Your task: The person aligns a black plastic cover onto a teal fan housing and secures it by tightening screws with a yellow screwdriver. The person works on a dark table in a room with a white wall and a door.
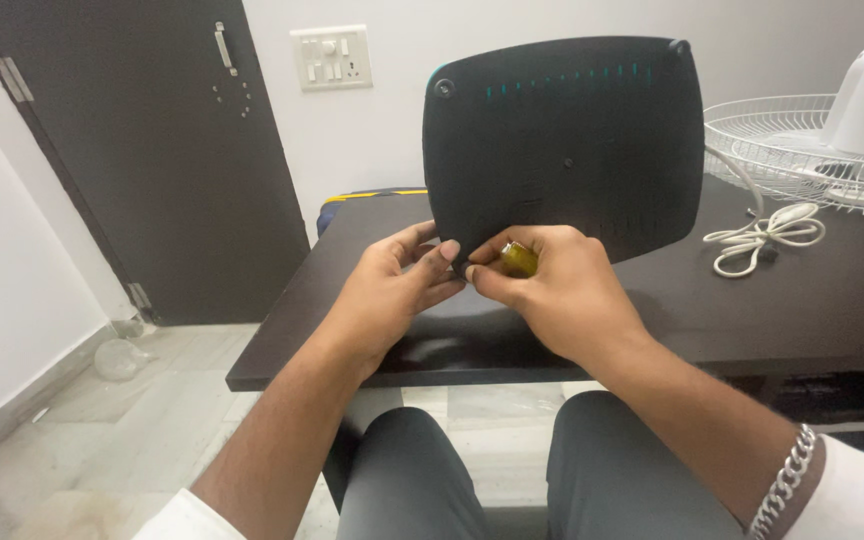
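The left hand (402, 275) pinches the lower edge of the black rounded plastic panel (564, 150). The right hand (552, 285) grasps a small yellow-green object (518, 259) against it. It is better to keep the panel steady and upright above the dark worktop (802, 310).

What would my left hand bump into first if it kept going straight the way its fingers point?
The left hand points right, toward the right hand. Its fingertips already sit beside the black panel's lower edge, so it would probably meet the right hand's fingers first.

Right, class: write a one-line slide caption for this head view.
Both hands, left and right, hold a black panel upright on a dark table, the right gripping a small yellow object.
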